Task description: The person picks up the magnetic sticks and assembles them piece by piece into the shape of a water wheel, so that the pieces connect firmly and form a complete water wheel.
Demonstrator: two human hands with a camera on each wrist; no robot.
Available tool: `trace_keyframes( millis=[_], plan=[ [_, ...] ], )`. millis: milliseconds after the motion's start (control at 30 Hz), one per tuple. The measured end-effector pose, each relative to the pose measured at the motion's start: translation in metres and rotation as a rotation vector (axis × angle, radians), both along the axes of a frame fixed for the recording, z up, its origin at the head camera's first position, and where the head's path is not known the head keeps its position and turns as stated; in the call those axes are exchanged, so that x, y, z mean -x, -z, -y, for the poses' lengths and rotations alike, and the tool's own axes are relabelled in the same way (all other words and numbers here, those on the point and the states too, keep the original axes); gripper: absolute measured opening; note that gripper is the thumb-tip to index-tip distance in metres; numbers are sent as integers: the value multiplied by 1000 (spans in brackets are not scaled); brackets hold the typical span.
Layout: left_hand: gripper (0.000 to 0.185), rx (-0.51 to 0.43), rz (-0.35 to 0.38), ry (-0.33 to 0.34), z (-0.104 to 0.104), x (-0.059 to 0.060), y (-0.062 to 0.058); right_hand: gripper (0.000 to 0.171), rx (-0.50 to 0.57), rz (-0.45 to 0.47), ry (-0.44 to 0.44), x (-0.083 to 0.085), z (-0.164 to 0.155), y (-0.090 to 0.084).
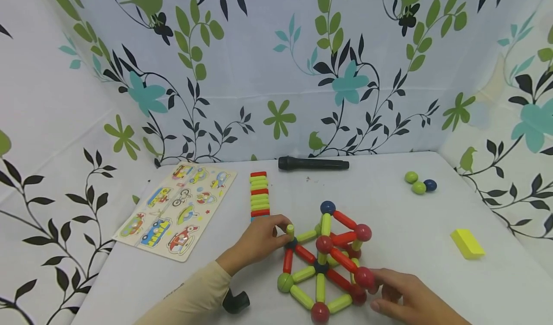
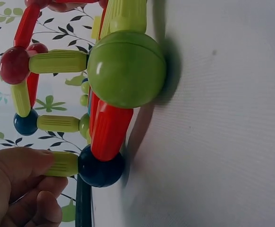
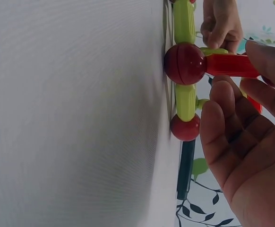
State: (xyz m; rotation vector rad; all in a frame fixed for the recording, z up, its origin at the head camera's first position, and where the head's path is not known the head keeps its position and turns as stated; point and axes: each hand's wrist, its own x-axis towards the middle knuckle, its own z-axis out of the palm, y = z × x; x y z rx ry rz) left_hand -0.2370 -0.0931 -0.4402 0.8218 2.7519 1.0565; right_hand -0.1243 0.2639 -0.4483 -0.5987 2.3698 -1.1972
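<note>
A frame of red and yellow-green sticks joined by colored balls stands on the table, with a raised upper part. My left hand [image 1: 259,241] pinches an upright yellow-green stick [image 2: 64,163] that rises from a dark blue ball [image 2: 101,166] at the frame's left corner. On the other side, my right hand [image 1: 402,294] holds the raised red ball [image 1: 365,278] between thumb and index finger. In the right wrist view, a red stick [image 3: 229,65] runs from that ball to a lower dark red ball [image 3: 184,64]. The green ball [image 1: 285,282] sits at the front left of the base.
Spare yellow-green and red sticks [image 1: 259,193] lie in a row behind my left hand. Left of them is a picture puzzle board [image 1: 179,210]. A black microphone [image 1: 313,163], loose balls [image 1: 418,187] and a yellow block [image 1: 467,244] lie farther out. A black pipe-shaped object [image 1: 236,302] is near my left forearm.
</note>
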Motion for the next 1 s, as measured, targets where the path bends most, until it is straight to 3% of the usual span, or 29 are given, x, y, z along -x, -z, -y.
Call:
trace_keyframes(
  millis=[200, 400, 467, 567, 700, 1000],
  plan=[
    [30, 22, 10, -27, 6, 4, 1, 49, 6, 13, -2, 1, 1, 1],
    [26, 272, -201, -212, 34, 20, 2, 47, 9, 13, 1, 0, 1, 3],
    [23, 368, -231, -244, 41, 26, 4, 46, 12, 16, 2, 0, 0, 3],
    [25, 444, -216, -228, 44, 31, 8, 46, 18, 16, -1, 0, 0, 3],
    [27, 454, -201, -196, 40, 33, 13, 46, 14, 18, 5, 0, 0, 3],
    [22, 494, -209, -173, 42, 28, 17, 37, -11, -1, -2, 5, 5, 3]
  ],
)
